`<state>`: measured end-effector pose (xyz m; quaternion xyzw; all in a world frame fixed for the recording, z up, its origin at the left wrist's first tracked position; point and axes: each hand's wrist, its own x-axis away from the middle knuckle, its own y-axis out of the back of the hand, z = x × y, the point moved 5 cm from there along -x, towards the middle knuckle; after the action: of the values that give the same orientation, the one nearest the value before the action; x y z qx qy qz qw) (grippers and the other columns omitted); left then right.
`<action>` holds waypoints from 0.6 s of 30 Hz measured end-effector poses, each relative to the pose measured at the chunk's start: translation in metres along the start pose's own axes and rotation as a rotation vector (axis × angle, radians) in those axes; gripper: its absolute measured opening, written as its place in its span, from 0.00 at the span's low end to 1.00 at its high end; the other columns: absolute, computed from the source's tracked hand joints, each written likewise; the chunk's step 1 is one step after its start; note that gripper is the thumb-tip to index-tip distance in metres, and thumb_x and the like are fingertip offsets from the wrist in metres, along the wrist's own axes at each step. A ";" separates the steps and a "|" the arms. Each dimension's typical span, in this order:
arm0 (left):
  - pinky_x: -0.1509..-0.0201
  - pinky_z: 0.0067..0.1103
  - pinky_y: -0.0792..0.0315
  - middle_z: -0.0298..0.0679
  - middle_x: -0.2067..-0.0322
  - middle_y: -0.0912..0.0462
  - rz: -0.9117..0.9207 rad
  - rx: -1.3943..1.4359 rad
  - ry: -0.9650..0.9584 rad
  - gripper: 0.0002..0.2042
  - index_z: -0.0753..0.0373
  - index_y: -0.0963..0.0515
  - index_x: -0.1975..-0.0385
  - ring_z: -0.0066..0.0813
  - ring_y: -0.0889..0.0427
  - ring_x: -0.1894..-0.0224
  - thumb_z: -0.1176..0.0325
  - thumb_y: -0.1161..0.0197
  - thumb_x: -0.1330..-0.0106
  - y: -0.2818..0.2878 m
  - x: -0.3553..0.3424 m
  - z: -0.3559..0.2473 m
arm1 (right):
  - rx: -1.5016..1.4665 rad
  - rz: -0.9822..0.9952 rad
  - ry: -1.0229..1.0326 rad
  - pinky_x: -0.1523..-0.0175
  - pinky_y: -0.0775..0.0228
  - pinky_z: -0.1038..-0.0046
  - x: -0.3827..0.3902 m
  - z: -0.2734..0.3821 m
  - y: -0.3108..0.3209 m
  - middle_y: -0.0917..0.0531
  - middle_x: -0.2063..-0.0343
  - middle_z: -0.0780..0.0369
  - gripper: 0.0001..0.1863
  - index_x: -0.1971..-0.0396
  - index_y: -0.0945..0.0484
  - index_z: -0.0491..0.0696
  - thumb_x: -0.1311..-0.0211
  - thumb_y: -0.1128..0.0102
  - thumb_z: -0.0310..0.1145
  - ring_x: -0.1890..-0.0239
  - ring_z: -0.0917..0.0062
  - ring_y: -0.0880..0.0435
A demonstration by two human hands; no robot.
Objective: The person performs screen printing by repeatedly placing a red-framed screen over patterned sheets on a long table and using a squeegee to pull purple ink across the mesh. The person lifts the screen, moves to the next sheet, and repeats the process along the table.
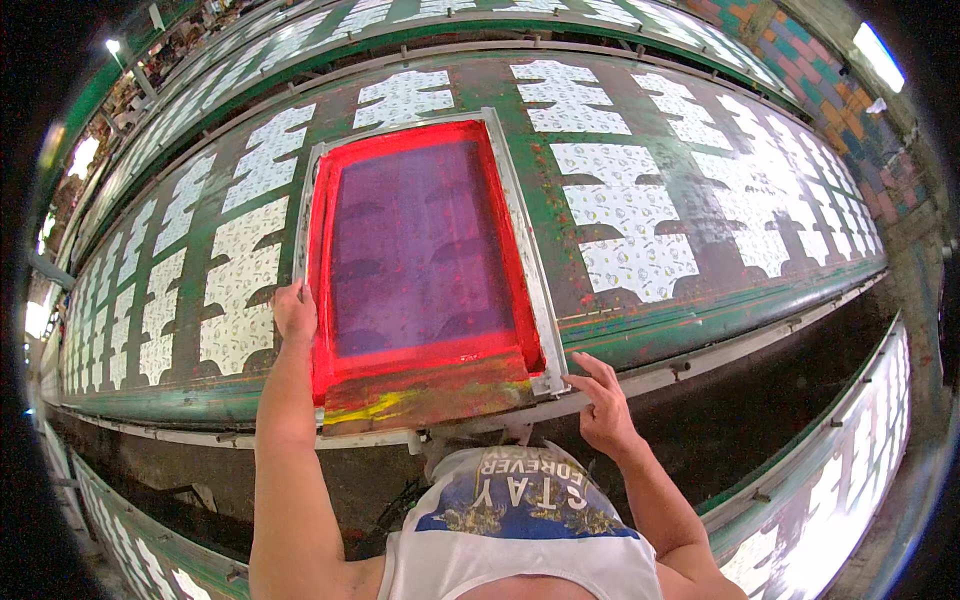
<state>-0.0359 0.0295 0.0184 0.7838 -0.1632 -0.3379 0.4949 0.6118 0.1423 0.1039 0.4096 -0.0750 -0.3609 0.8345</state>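
Rectangular printing screen of pale metal with a purple mesh and a wide, bright red inked border: in the head view it sits across the near part of a long, dark green bench, its near end reaching the pale metal rail along the front. Whether it lies fully flush cannot be told from above. A brown strip smeared with yellow crosses its near end.

The left hand is closed around the left side of the screen, pinching it between thumb and fingers. The right hand is loosely spread, fingertips at the near right corner; whether they touch the metal is unclear.

White fabric pieces with curved cut-outs and small printed motifs lie in rows to the left and to the right, and dark curved gaps show through the mesh, so pieces seem to lie beneath it too.

As a judgement, the work looks partway through: the nearer pieces on both sides already bear motifs, and the screen appears in place or close to it over its spot. Whether those under the mesh have received the red, or which farther pieces still need it, cannot be told.
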 end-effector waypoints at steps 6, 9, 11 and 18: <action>0.32 0.42 0.26 0.50 0.53 0.11 -0.012 -0.065 -0.040 0.17 0.60 0.10 0.43 0.50 0.15 0.46 0.61 0.30 0.27 0.008 0.004 0.017 | -0.053 -0.201 -0.207 0.21 0.32 0.54 -0.044 -0.006 -0.029 0.25 0.27 0.46 0.41 0.29 0.22 0.45 0.50 0.42 0.13 0.24 0.47 0.28; 0.31 0.43 0.26 0.50 0.52 0.11 -0.003 0.012 -0.021 0.19 0.61 0.11 0.42 0.51 0.15 0.45 0.62 0.28 0.30 0.005 0.004 0.025 | -0.209 -0.125 -0.393 0.19 0.35 0.52 -0.074 -0.031 -0.041 0.26 0.27 0.45 0.37 0.28 0.24 0.46 0.42 0.33 0.22 0.22 0.46 0.30; 0.31 0.43 0.25 0.51 0.51 0.11 0.032 0.021 -0.010 0.21 0.61 0.11 0.40 0.52 0.15 0.44 0.64 0.26 0.33 0.002 0.001 0.035 | -0.309 -0.069 -0.466 0.20 0.33 0.56 -0.088 -0.041 -0.047 0.20 0.30 0.43 0.36 0.28 0.22 0.42 0.40 0.31 0.28 0.24 0.49 0.25; 0.36 0.42 0.22 0.49 0.50 0.11 -0.024 0.340 0.062 0.26 0.59 0.13 0.37 0.52 0.14 0.46 0.72 0.23 0.40 -0.009 0.005 0.059 | -0.329 0.037 -0.532 0.23 0.29 0.57 -0.107 -0.040 -0.056 0.16 0.35 0.44 0.31 0.32 0.17 0.43 0.37 0.30 0.32 0.29 0.51 0.19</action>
<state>-0.0743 -0.0086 -0.0083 0.8680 -0.1934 -0.2870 0.3561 0.5204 0.2154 0.0548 0.1586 -0.2388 -0.4475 0.8471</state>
